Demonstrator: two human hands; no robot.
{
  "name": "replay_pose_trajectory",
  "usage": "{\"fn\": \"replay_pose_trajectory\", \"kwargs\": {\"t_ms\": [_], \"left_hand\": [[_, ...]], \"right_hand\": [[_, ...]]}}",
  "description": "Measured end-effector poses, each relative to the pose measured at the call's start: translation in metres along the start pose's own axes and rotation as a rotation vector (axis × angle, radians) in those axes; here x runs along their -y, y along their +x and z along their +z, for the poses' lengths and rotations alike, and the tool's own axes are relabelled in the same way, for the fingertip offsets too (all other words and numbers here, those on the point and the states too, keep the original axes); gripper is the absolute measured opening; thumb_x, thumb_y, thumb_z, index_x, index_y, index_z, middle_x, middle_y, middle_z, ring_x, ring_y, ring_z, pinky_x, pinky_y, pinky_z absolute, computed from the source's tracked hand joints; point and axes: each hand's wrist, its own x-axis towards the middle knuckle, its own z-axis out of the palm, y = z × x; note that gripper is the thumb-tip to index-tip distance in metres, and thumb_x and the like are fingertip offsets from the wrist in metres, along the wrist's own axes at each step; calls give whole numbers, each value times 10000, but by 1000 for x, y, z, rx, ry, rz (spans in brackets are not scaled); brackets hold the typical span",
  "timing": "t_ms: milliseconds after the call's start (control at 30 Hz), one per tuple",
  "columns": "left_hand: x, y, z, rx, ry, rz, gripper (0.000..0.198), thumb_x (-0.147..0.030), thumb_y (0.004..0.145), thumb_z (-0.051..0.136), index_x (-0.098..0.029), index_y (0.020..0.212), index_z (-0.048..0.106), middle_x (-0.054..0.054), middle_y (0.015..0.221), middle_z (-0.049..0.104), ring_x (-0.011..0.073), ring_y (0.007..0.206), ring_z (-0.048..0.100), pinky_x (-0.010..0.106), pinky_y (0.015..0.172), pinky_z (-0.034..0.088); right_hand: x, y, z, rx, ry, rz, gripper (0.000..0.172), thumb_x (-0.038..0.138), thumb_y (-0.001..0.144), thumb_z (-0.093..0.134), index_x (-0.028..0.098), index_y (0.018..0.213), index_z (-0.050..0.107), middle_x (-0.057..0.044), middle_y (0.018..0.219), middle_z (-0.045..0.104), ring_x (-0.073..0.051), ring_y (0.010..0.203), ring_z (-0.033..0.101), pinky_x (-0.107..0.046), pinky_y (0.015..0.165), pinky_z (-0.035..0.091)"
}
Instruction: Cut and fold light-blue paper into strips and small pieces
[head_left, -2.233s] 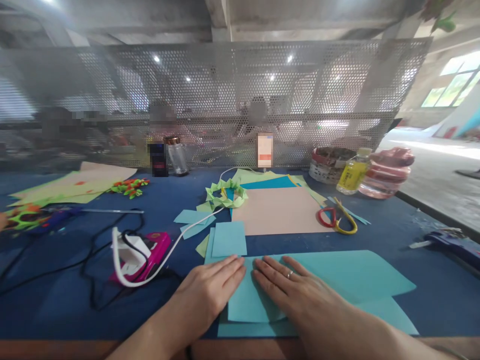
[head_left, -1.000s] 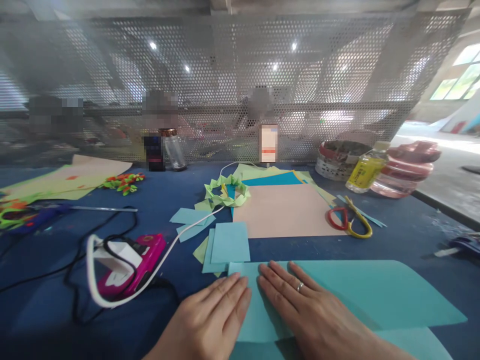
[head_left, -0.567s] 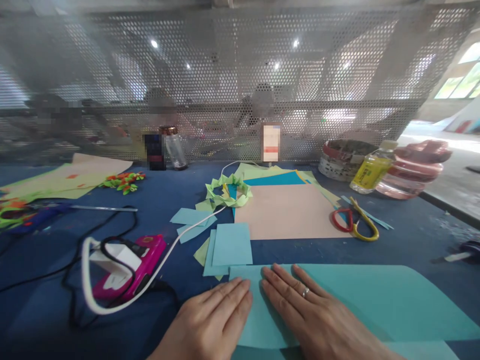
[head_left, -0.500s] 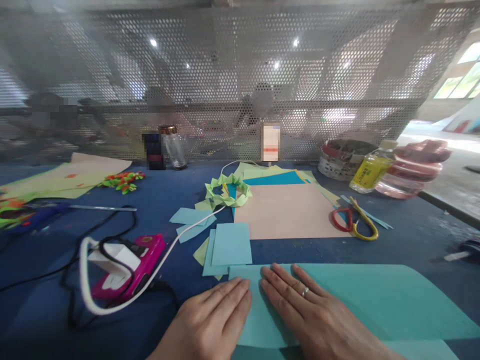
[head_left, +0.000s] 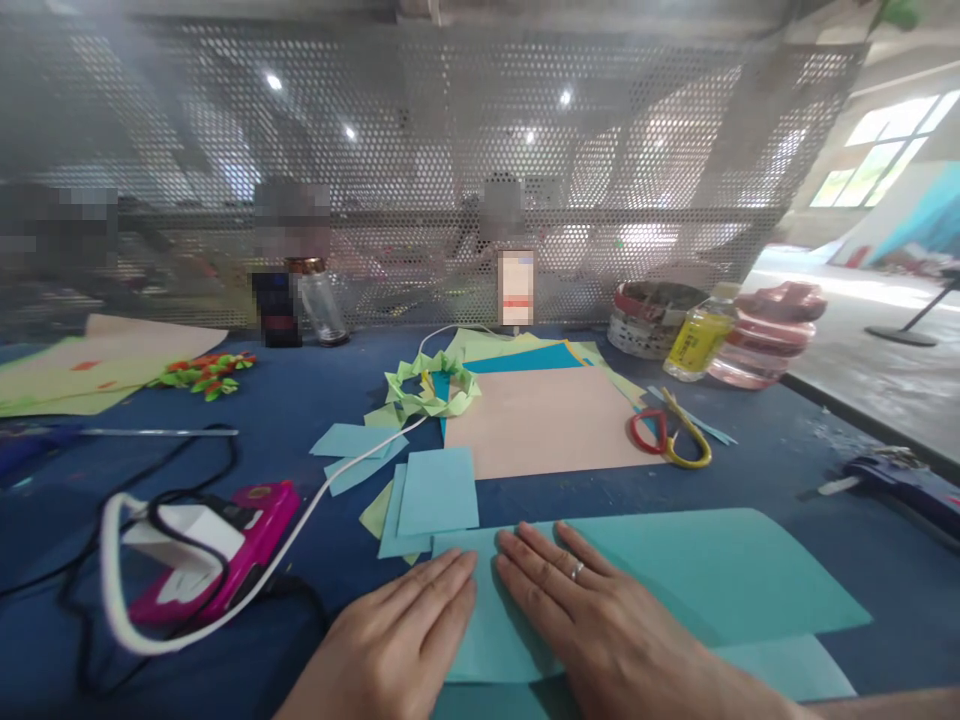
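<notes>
A sheet of teal paper lies folded over on the blue table, its right part slightly raised above a lower layer. My right hand, with a ring on one finger, rests flat on the folded paper, fingers stretched out. At the paper's left edge my left hand lies flat, fingertips on or beside that edge. Neither hand grasps anything. Just beyond my fingertips is a small stack of light-blue paper rectangles. A ring of folded green paper sits farther back.
Pink paper lies behind, with red-and-yellow scissors at its right. A pink power strip with looped cables takes up the left. A yellow-labelled bottle stands back right. A phone stands against the perforated screen.
The view has turned slightly right, so things appear shifted left and the blue tool at the right edge shows more. Both hands stay flat at about the same places on the paper.
</notes>
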Motion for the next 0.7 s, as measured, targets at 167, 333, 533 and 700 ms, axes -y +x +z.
{"fn": "replay_pose_trajectory", "kwargs": {"t_ms": [167, 333, 533, 700], "left_hand": [[4, 4, -12, 124, -43, 22, 467, -140, 808, 340, -122, 1186, 612, 102, 1239, 649, 181, 1160, 582, 275, 921, 532], [1, 10, -20, 146, -6, 36, 469, -396, 867, 401, -125, 1185, 614, 97, 1231, 657, 188, 1118, 615, 264, 937, 518], [-18, 26, -20, 226, 92, -110, 304, -207, 917, 420, -116, 1091, 651, 93, 1110, 718, 191, 997, 685, 280, 854, 569], [-33, 23, -9, 245, 164, -65, 343, -179, 916, 406, -50, 1150, 622, 172, 1199, 660, 260, 1104, 630, 322, 872, 571]], "right_hand": [[6, -3, -3, 27, 44, 47, 657, 270, 861, 511, 115, 1469, 313, -117, 1514, 272, -267, 1408, 251, -451, 1157, 237], [12, -4, -8, 42, 72, 82, 663, 196, 840, 472, 106, 1473, 294, -111, 1523, 252, -244, 1422, 213, -435, 1168, 206], [15, -6, -14, 59, 113, 105, 674, 158, 814, 464, 95, 1467, 307, -117, 1525, 243, -259, 1425, 195, -456, 1172, 184], [18, -4, -18, 67, 120, 114, 696, 127, 787, 460, 86, 1465, 306, -121, 1522, 236, -270, 1421, 200, -474, 1168, 188]]}}
